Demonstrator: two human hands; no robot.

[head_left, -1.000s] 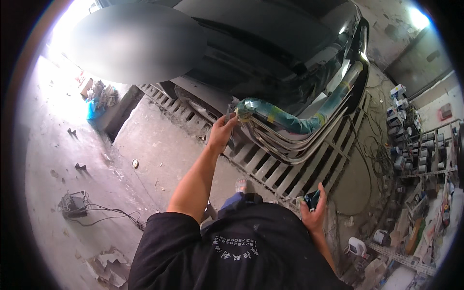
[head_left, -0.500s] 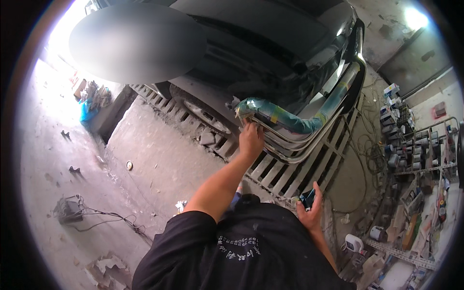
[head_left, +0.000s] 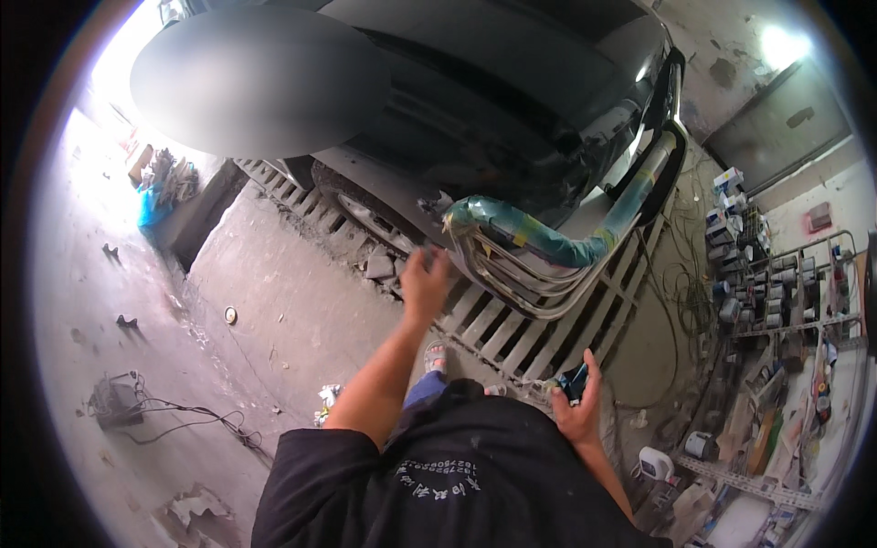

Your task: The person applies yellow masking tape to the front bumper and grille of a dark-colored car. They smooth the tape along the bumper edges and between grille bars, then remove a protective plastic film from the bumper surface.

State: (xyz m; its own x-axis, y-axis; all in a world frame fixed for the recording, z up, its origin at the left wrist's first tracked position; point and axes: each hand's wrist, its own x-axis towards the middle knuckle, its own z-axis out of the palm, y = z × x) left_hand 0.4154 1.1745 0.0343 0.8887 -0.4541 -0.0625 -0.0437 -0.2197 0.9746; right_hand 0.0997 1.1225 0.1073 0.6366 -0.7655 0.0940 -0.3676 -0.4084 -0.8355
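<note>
2 hands, 1 dark vehicle, 1 green-wrapped tube, 1 blue bag and 2 small dark pieces on the floor can be counted.

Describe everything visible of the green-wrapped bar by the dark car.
The green-wrapped bar is thick and bent, covered in what looks like shiny, wrinkled film with yellowish tape. It curves beside the dark car, above silvery rails. Its left end looks ragged; the left hand is near that end, apparently not touching it.
</note>
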